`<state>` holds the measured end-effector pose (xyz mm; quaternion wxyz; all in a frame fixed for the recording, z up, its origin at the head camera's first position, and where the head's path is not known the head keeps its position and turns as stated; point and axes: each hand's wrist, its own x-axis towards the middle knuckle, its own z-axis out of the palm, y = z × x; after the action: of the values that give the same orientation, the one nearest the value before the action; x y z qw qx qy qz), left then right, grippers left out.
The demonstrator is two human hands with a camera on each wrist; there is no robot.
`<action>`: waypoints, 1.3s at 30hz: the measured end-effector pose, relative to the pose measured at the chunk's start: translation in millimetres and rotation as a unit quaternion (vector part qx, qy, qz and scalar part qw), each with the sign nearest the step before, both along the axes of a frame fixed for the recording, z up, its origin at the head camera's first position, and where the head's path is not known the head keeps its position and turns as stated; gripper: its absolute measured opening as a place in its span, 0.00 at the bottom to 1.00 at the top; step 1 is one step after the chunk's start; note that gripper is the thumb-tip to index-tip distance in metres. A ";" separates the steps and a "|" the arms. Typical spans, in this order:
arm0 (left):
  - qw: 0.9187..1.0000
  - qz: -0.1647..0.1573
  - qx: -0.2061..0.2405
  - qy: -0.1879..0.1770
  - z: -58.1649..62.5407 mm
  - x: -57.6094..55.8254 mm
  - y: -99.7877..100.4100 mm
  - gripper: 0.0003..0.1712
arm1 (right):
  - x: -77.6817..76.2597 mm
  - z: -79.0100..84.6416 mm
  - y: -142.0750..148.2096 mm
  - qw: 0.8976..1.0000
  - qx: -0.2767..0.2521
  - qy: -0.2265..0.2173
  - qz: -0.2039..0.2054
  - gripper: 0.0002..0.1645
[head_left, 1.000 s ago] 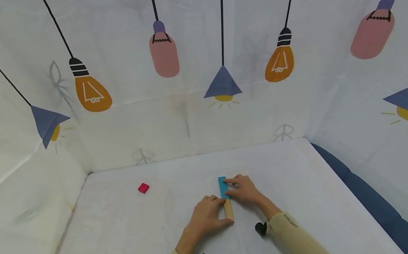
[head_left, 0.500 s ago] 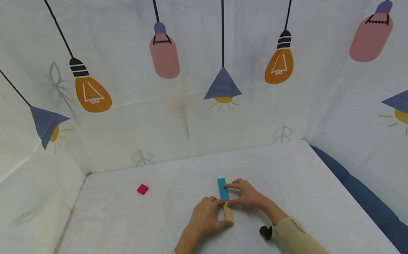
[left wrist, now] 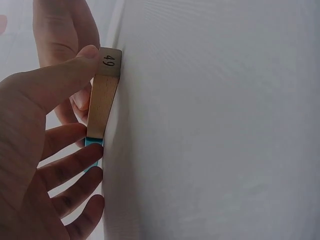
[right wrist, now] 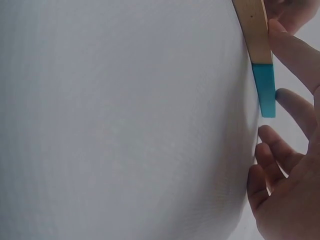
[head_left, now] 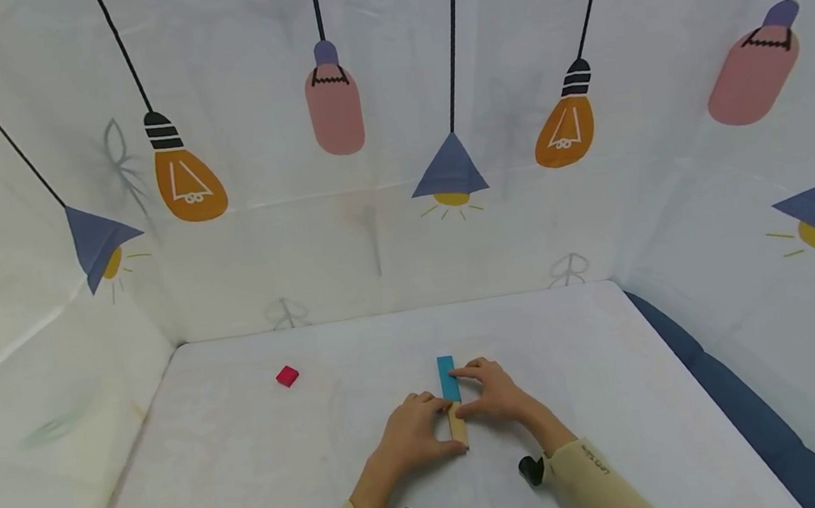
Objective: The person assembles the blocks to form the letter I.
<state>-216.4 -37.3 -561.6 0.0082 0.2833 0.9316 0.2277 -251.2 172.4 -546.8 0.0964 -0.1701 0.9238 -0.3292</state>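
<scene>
A plain wooden block and a blue block lie end to end on the white table, the blue one farther away. My left hand holds the wooden block lengthwise, thumb at its near end and fingers by the joint. Dark printed digits mark that near end of the wooden block in the left wrist view. From the right side, my right hand touches the pair with its fingers spread: index fingertip at the blue block, thumb on the wooden block near the joint.
A small red block lies at the back left of the white-covered table. White sheets with printed lamps rise behind and at both sides. Dark blue padding runs along the right table edge.
My right hand has shifted toward me along the blocks; its thumb moved from the blue block to the wooden block by the joint. The left hand kept its hold.
</scene>
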 end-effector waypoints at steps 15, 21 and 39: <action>0.996 0.059 0.056 0.039 6.2 -10.7 -50.5 0.19 | -0.2 -2.1 -1.1 0.999 0.008 -0.021 -0.025 0.42; 0.991 0.105 0.048 0.064 14.7 -22.4 -96.8 0.15 | 1.0 -1.4 0.2 0.999 -0.002 -0.024 -0.029 0.42; 0.965 0.254 0.042 0.040 18.6 -38.2 -219.8 0.16 | 1.2 -4.6 -3.1 0.999 -0.009 -0.035 -0.036 0.41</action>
<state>-254.6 -257.1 -543.1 -0.0993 0.0459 0.9621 0.2496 -249.9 169.3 -551.4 0.1151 -0.1256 0.9223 -0.3469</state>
